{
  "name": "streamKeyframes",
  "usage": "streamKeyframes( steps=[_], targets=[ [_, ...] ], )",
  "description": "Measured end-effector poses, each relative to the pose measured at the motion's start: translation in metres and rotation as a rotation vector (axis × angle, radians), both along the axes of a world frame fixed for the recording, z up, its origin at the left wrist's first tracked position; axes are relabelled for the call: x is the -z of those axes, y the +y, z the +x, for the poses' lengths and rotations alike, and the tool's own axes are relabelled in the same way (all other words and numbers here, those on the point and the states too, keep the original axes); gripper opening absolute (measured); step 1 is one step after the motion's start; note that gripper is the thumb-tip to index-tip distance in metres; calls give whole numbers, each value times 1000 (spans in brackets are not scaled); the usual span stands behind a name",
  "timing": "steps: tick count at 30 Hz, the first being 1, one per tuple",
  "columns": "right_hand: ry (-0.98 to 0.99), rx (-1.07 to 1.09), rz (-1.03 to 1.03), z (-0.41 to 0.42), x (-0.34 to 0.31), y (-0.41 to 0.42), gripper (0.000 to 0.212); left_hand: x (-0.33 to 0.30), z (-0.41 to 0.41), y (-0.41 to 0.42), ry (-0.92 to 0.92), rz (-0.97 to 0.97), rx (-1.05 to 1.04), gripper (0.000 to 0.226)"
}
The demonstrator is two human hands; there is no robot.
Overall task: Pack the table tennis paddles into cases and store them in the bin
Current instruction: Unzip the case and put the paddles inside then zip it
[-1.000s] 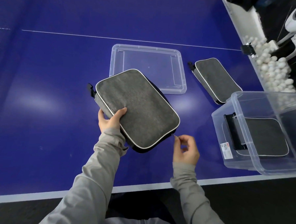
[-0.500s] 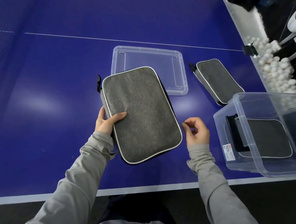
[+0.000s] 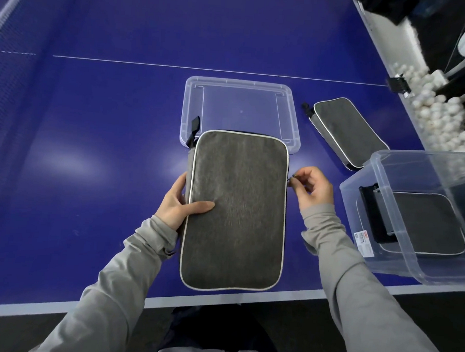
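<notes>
A grey paddle case (image 3: 238, 203) with white piping lies in front of me over the blue table, its black loop at the far left corner. My left hand (image 3: 177, 202) grips its left edge, thumb on top. My right hand (image 3: 311, 186) pinches the small zipper pull (image 3: 292, 179) on the case's right edge. A second grey case (image 3: 347, 130) lies on the table to the right. The clear plastic bin (image 3: 382, 167) at the right holds a third case (image 3: 423, 223).
The bin's clear lid (image 3: 192, 98) lies flat on the table just beyond the held case. A tray of white balls (image 3: 439, 116) runs along the table's right side. The table's white front edge (image 3: 219, 299) is close to my body.
The case has turned from slanted to straight, long side pointing away from me. My right hand has moved up along the right edge with the zipper pull.
</notes>
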State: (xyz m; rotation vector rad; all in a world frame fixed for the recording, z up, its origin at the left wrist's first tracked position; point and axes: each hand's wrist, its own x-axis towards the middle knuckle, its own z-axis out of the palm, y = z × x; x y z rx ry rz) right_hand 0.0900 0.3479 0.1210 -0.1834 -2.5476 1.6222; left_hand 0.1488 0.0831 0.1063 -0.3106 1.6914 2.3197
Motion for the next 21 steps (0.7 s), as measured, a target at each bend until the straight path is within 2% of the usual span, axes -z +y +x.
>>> streamKeyframes(
  steps=[4, 9, 13, 16, 21],
  targets=[
    [-6, 2, -29, -9, -7, 6, 17, 1, 3, -5, 4, -32, 105, 73],
    [-46, -87, -3, -16, -13, 11, 29, -2, -3, -13, 6, -100, 192, 76],
    [-106, -90, -59, -16, -9, 10, 18, -7, -11, -19, 37, -205, 237, 84],
    [-170, -56, -147, -13, -5, 11, 15, -10, -15, -22, 71, -264, 263, 81],
    [-274, 3, -167, -12, 5, 14, 26, -13, -18, -26, 90, -314, 298, 78]
  ],
)
